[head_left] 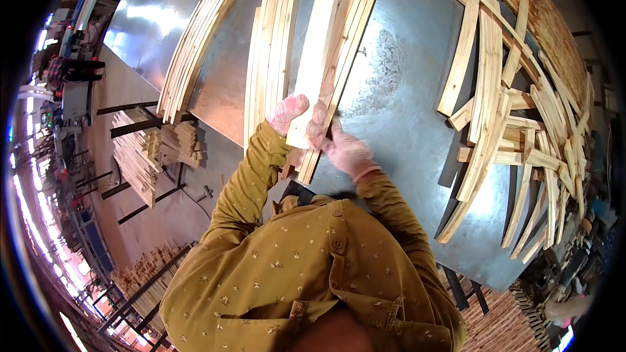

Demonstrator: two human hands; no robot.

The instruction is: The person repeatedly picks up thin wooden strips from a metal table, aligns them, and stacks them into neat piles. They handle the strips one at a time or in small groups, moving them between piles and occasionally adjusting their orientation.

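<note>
My left hand (287,114), in a pale pinkish glove, is closed round the near end of a wide, light wooden board (317,39), with the thumb on its left side and fingertips showing at its right edge. Beneath and right of the board lies a bundle of narrow wooden strips (352,36). My right hand (351,151), gloved alike, pinches the right side of this bundle near its close end; its other fingers are partly hidden. To the left of the board another bundle of strips (274,39) lies lengthwise on the metal table (411,78).
Farther left, a bundle of strips (202,45) lies across the table's edge. A crisscrossed heap of strips (486,85) covers the right side. Left of the table, stacked wood (137,150) rests on a dark metal frame. A person (59,72) stands at the far left.
</note>
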